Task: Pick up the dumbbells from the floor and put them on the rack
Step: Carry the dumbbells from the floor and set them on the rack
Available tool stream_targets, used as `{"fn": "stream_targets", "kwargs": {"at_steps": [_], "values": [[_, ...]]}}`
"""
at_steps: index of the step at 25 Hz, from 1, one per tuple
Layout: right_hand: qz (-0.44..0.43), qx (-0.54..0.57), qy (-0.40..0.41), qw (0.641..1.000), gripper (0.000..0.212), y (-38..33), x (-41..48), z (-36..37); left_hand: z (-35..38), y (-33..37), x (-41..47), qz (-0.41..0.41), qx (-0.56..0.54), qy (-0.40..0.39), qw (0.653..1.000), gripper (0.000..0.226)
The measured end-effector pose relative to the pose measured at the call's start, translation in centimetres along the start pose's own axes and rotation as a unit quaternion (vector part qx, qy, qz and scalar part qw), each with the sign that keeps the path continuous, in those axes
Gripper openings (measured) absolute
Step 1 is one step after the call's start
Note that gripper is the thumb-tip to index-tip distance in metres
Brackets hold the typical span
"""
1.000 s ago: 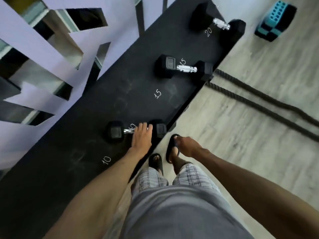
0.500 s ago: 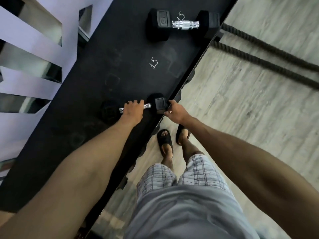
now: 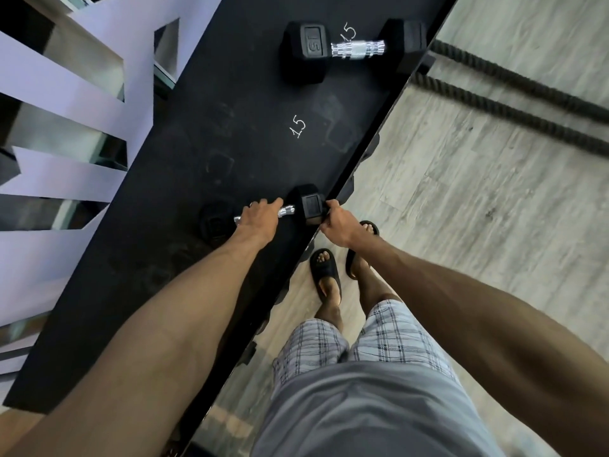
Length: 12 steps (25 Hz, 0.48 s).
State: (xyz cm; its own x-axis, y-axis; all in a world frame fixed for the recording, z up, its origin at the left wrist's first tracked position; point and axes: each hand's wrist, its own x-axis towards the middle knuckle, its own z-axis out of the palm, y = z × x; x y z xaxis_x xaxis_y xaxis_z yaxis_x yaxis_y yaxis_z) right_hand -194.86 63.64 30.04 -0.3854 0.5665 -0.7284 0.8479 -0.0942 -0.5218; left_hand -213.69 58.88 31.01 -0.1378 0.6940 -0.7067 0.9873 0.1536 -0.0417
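Left hand [image 3: 258,215] grips the small dumbbell [image 3: 263,214] handle; right hand [image 3: 336,219] steadies its near head, which could slip off the rack [image 3: 184,133] edge.

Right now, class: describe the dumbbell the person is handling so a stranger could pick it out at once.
Find the long black rack top. Two dumbbells lie on it; take the small dumbbell nearer the person. Unlike the larger dumbbell marked 15, the left hand wraps its handle and the right hand touches its end.

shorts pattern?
Shorts: light plaid, white-grey with dark check lines. Head view, the only one, shows it.
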Motion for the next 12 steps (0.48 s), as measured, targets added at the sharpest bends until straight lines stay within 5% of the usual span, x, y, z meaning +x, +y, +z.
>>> {"fn": "stream_targets", "kwargs": {"at_steps": [4,7,12], "values": [[0.006,-0.024,0.015,1.0,0.047,0.5,-2.0,-1.3,-2.9,1.7,-0.9,-0.029,0.082,0.028,0.996,0.077],[0.022,-0.031,0.037,0.999,0.04,3.4,-5.5,-2.5,-4.5,5.7,-1.9,0.061,0.124,0.088,0.986,0.057],[0.103,0.025,0.087,0.991,0.04,12.5,-14.0,-2.4,-3.7,16.1,-4.0,0.213,0.13,0.012,0.968,0.03]]}}
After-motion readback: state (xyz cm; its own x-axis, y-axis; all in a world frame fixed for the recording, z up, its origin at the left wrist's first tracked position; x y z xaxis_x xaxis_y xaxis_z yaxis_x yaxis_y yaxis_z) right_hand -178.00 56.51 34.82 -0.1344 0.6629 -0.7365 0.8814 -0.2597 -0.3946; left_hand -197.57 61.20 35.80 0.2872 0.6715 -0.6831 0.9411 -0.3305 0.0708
